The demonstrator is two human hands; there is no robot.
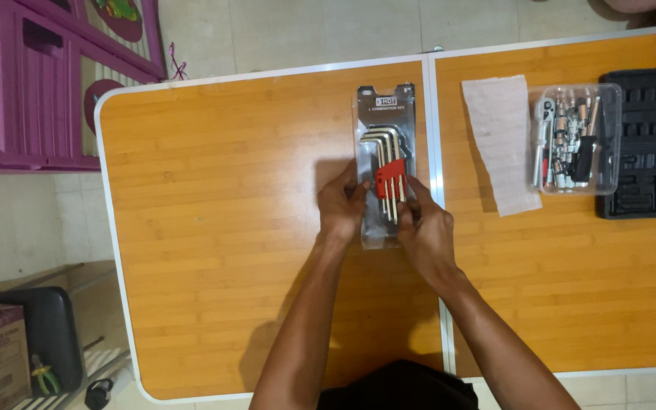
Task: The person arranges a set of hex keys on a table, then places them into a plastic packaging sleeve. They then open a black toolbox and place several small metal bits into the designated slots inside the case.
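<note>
- Left hand (pixel 341 203): rests on the bench (pixel 214 228) near the seam between its two boards, about midway between near and far edges. Its fingers (pixel 357 187) are curled against the left edge of a clear plastic pack (pixel 383 152), gripping it.
- Right hand (pixel 425 231): lies just beside the left, on the pack's lower right side. Its fingers (pixel 411 199) pinch the lower part of the pack, close to the red holder (pixel 390 172).
- Pack: lies flat on the left board, long side running near to far, right edge close to the seam. It holds a set of bent metal keys (pixel 383 140) clipped into the red holder. A grey card heads its far end.
- Sheet of paper (pixel 501 140): lies flat on the right board, just past the seam, toward the far edge, apart from both hands.
- Clear box (pixel 577 140): stands just beside the paper on its right; it holds a ratchet and small metal bits.
- Black case (pixel 654 129): open, at the bench's right edge, touching or nearly touching the clear box; which one cannot be told.
</note>
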